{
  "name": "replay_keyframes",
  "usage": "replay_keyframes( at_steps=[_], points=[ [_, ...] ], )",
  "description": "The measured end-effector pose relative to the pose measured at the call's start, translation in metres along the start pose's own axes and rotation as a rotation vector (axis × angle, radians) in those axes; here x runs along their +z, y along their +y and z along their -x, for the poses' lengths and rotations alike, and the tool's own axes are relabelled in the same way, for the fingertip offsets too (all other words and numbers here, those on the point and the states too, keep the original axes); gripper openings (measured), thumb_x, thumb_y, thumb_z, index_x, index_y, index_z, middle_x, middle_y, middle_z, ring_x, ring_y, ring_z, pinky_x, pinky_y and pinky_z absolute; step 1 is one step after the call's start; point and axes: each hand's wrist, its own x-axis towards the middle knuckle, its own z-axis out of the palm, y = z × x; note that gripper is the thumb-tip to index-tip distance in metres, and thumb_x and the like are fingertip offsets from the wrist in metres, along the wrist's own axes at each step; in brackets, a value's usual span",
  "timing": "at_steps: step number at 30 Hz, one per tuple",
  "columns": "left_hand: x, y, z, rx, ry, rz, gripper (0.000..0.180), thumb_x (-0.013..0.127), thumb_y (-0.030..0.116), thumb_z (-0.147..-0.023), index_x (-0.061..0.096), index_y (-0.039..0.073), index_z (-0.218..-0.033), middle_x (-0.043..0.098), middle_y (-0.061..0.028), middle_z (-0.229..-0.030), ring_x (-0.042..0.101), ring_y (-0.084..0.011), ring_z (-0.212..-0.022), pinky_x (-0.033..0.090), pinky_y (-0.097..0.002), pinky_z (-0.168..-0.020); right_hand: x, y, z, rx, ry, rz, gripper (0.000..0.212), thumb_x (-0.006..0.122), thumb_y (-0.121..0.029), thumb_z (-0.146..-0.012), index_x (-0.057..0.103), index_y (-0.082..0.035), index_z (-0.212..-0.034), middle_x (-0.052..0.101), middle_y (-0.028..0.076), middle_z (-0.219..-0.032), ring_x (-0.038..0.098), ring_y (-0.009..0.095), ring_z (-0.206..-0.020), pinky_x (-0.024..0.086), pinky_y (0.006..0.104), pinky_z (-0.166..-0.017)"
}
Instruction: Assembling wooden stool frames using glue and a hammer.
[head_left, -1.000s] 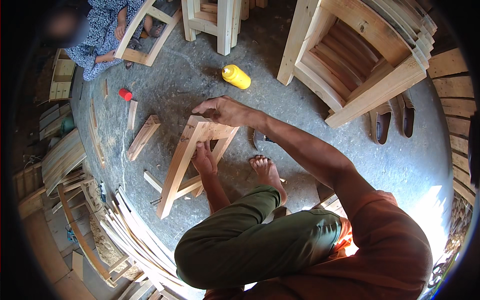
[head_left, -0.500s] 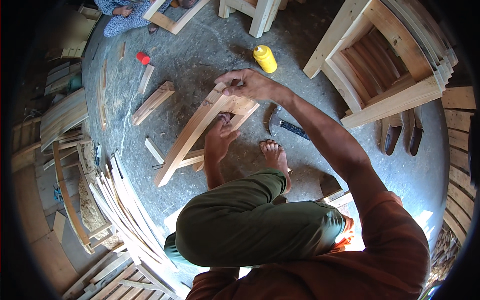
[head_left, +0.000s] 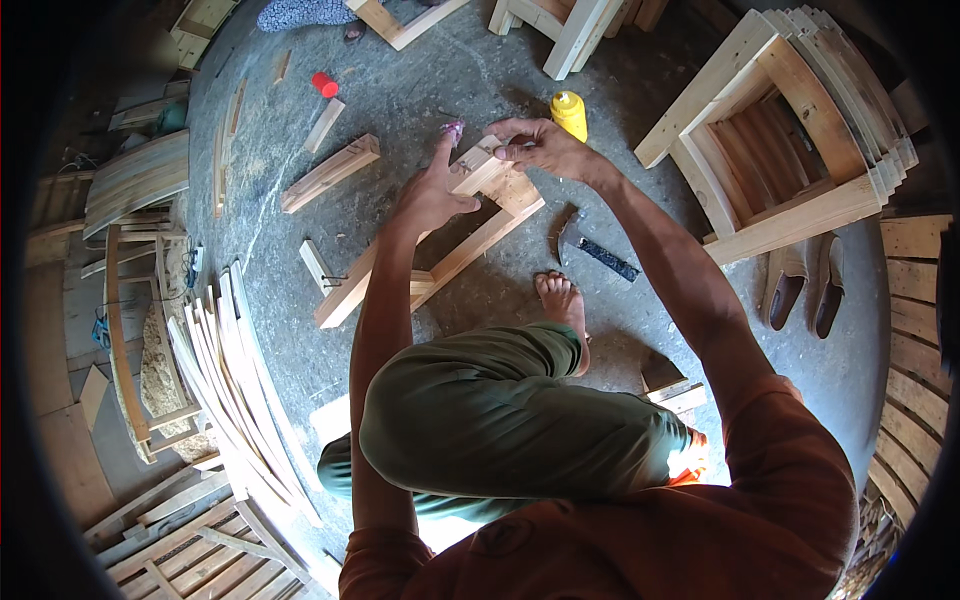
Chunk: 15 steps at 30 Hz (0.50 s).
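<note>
A light wooden frame [head_left: 478, 246] with a corner joint at its far end stands or leans on the floor before me. My right hand [head_left: 545, 150] has its thumb and fingers closed round that far corner. Over the frame's left beam reaches my left hand [head_left: 433, 195], thumb and forefinger spread apart. A pinkish-purple patch shows at its fingertips; I cannot make out what it is. Right of the frame lies a hammer [head_left: 598, 250] with a black grip, near my bare foot [head_left: 562, 302]. Beyond my right hand stands a yellow bottle [head_left: 569, 115].
Stacked wooden frames [head_left: 820, 110] stand at the right, beside a pair of shoes [head_left: 785, 287]. Wood blocks [head_left: 332, 174] and a red cylinder [head_left: 325, 84] lie at the far left. Thin strips [head_left: 235, 390] are piled near left. A person's patterned clothing [head_left: 300, 14] shows at the top.
My left hand has moved from inside the frame to above its left beam, fingers spreading. My right hand stays at the far corner. The whole view has shifted slightly.
</note>
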Motion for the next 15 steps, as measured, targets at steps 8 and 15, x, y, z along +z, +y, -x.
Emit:
replay_keyframes(
  at_steps=[8,15],
  points=[
    [0.018,0.0,-0.022,-0.031,0.103,-0.005,0.107,0.081,0.011,-0.072,0.018,0.023,-0.159,0.064,-0.0218,-0.125,0.063,-0.0315,-0.115,0.048,-0.0393,-0.097,0.0,-0.001,0.002,-0.017,-0.019,-0.036,0.046,0.072,-0.029,-0.093,0.06,-0.013,-0.135,0.067,0.002,-0.116,0.06,0.013,-0.096,0.053,0.0285,-0.078],
    [0.018,0.004,-0.021,-0.075,0.093,-0.1,0.099,0.079,0.016,-0.071,0.029,0.023,-0.156,0.066,-0.0216,-0.122,0.064,-0.0338,-0.112,0.049,-0.0399,-0.097,-0.003,0.005,0.003,0.011,0.009,-0.059,0.047,0.072,-0.036,-0.092,0.061,-0.015,-0.133,0.065,0.004,-0.112,0.06,0.015,-0.096,0.054,0.0318,-0.08]
  ],
)
